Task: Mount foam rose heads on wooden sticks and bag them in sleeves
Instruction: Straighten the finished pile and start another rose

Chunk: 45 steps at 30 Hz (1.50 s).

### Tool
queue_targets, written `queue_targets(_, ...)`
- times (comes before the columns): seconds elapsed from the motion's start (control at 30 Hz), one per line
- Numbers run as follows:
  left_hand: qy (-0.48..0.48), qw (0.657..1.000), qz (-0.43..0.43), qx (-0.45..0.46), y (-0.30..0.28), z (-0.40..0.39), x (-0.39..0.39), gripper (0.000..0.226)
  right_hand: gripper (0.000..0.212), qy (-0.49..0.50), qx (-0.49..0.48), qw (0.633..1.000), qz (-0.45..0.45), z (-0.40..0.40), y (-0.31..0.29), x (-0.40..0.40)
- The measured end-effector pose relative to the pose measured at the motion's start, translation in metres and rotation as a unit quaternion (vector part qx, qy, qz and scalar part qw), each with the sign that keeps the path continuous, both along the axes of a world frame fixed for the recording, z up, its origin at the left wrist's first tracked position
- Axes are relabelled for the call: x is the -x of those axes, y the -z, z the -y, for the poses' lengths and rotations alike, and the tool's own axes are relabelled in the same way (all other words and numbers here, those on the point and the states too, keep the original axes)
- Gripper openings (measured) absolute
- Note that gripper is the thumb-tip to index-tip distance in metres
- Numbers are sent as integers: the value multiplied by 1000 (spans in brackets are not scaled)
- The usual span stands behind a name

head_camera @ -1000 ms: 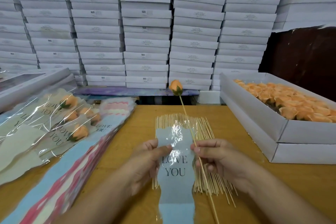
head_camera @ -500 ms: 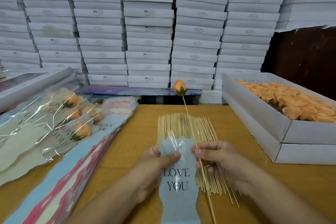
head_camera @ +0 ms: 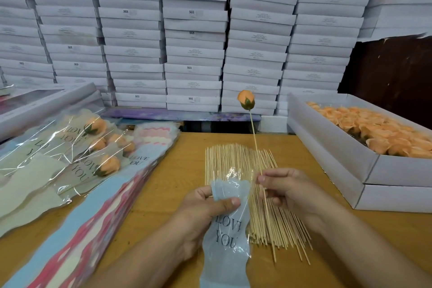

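Note:
An orange foam rose head (head_camera: 246, 100) sits on top of a thin wooden stick (head_camera: 255, 140) that my right hand (head_camera: 288, 190) pinches upright, tilted slightly left. My left hand (head_camera: 205, 215) grips a pale blue clear sleeve (head_camera: 228, 236) printed "LOVE YOU", thumb pressed near its wavy top edge. The sleeve's top lies just left of the stick, not around it. Beneath both hands a pile of bare wooden sticks (head_camera: 236, 161) lies on the wooden table (head_camera: 177, 177).
A white box (head_camera: 327, 145) full of orange rose heads (head_camera: 378, 133) stands at the right. Several bagged roses (head_camera: 93, 154) lie at the left on a stack of flat sleeves (head_camera: 88, 222). Stacked white boxes (head_camera: 194, 37) form a wall behind.
The rose on its stick has shifted right and away from the sleeve's top. My left hand has pulled the sleeve lower and crumpled its top.

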<state>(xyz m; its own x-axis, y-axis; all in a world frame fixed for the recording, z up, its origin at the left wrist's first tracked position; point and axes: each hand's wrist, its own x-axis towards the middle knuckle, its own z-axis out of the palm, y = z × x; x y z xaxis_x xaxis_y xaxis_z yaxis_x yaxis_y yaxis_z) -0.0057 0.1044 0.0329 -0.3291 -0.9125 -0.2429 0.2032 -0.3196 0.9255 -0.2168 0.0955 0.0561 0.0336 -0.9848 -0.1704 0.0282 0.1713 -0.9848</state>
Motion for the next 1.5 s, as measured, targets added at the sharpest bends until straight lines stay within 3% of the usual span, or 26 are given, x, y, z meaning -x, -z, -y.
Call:
queue_targets(0.23, 8, 1000, -11, -14, 4, -5, 2, 23, 16, 50, 43, 998, -7, 41, -45, -6)
queue_targets(0.37, 11, 1000, -8, -18, 5, -6, 2, 33, 10, 78, 67, 994, 19, 59, -65, -13)
queue_targets(0.9, 21, 1000, -9, -17, 7, -6, 2, 29, 6, 121, 87, 988, 36, 78, -76, -9)
queue_targets(1.37, -16, 1000, -11, -9, 8, -3, 2, 32, 4, 62, 66, 996, 18, 55, -51, -26)
queue_targets(1.5, -23, 999, -21, -11, 7, -2, 2, 38, 13, 32, 54, 998, 14, 50, -45, -30)
